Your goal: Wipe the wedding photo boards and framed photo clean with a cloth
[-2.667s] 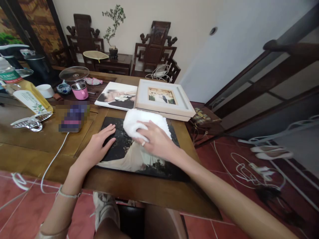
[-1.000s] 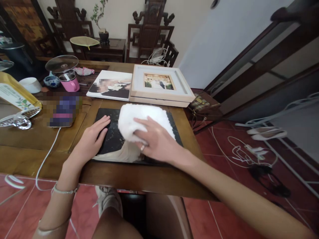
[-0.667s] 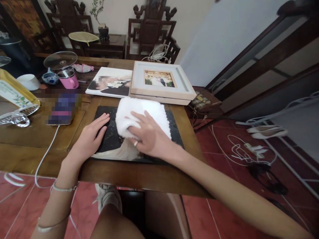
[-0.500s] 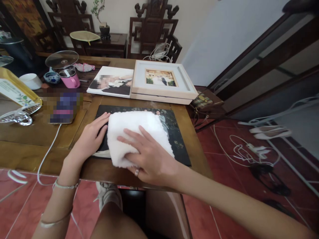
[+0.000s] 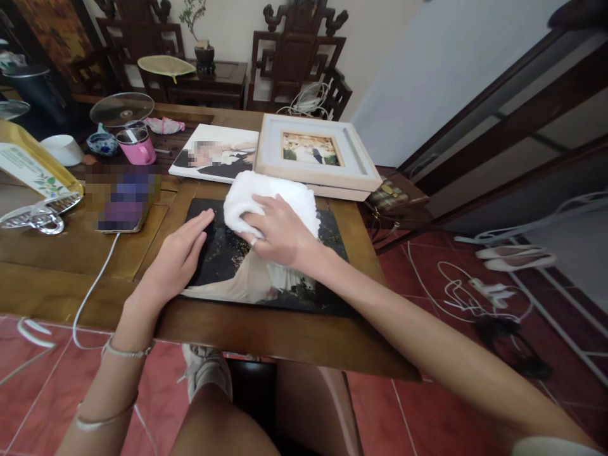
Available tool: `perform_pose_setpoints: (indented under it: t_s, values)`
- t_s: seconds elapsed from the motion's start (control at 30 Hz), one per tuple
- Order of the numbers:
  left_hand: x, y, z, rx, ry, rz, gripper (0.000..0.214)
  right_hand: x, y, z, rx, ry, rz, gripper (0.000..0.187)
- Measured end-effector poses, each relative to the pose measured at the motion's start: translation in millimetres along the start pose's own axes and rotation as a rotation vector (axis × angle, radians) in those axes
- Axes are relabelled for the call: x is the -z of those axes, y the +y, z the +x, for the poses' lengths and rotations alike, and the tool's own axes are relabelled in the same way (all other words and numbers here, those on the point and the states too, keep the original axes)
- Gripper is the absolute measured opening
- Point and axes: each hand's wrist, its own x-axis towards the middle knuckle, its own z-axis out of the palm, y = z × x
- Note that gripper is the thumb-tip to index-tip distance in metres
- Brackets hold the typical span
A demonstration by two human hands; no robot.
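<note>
A large dark photo print (image 5: 223,253) lies flat on the wooden table (image 5: 285,342) in front of me. My right hand (image 5: 278,231) presses a folded white fluffy cloth (image 5: 266,196) onto the far part of the print, fingers curled into the cloth. My left hand (image 5: 178,256) lies flat and open on the print's left edge, holding it down. A ring shows on my right hand and bracelets on my left wrist.
Behind the print lie a white framed photo (image 5: 313,155) and another unframed print (image 5: 213,158). To the left stand a pink cup (image 5: 137,145), a blue bowl (image 5: 102,144), a phone on a white cable (image 5: 121,199) and a yellow bottle (image 5: 26,171). Cables and shoes (image 5: 517,256) lie on the red tile floor.
Half a second ago my right hand and the cloth were near the print's front edge; they have slid away from me to its far edge. My left hand has stayed put.
</note>
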Motion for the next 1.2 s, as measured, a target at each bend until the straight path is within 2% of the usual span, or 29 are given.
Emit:
perform_pose_setpoints:
  t_s: [0.1, 0.23, 0.37, 0.43, 0.53, 0.63, 0.73, 0.83, 0.9, 1.03, 1.1, 1.2]
  values:
    - [2.3, 1, -3, 0.047, 0.113, -0.156, 0.051, 0, -23, 5, 0.078, -0.022, -0.021, 0.029]
    - [1.9, -3, -6, 0.13, 0.171, -0.411, 0.058, 1, -55, -9, 0.321, -0.078, -0.019, 0.028]
    - [1.9, -3, -5, 0.136, 0.197, -0.407, 0.064, 8, -73, -35, 0.521, -0.144, 0.032, 0.023]
    - [2.3, 0, -3, 0.129, 0.197, -0.355, 0.064, 13, -74, -49, 0.563, -0.163, 0.072, 0.021]
    - [2.0, 2, 0, 0.091, 0.161, -0.177, 0.058, 19, -63, -62, 0.493, -0.113, 0.156, 0.026]
    - [0.7, 3, 1, 0.033, 0.084, -0.026, 0.049, 20, -41, -57, 0.299, 0.003, 0.21, 0.025]
    - [-0.6, 2, 1, -0.002, 0.027, 0.017, 0.045, 17, -21, -34, 0.085, 0.075, 0.28, 0.023]
    - [-1.2, 1, 0, -0.002, -0.008, 0.017, 0.042, 12, -15, 0, -0.056, 0.095, 0.39, 0.036]
    - [-0.8, 1, 0, -0.004, -0.016, 0.026, 0.04, 9, -20, 26, -0.089, 0.1, 0.463, 0.04]
    - [1.2, 0, 2, -0.007, -0.044, 0.056, 0.036, 1, -38, 70, -0.065, 0.048, 0.506, 0.041]
    - [2.0, 0, 2, -0.001, -0.058, 0.062, 0.035, -2, -43, 81, -0.048, 0.02, 0.496, 0.046]
    - [1.6, -1, 1, -0.003, -0.049, 0.063, 0.035, -2, -40, 76, -0.017, 0.018, 0.514, 0.046]
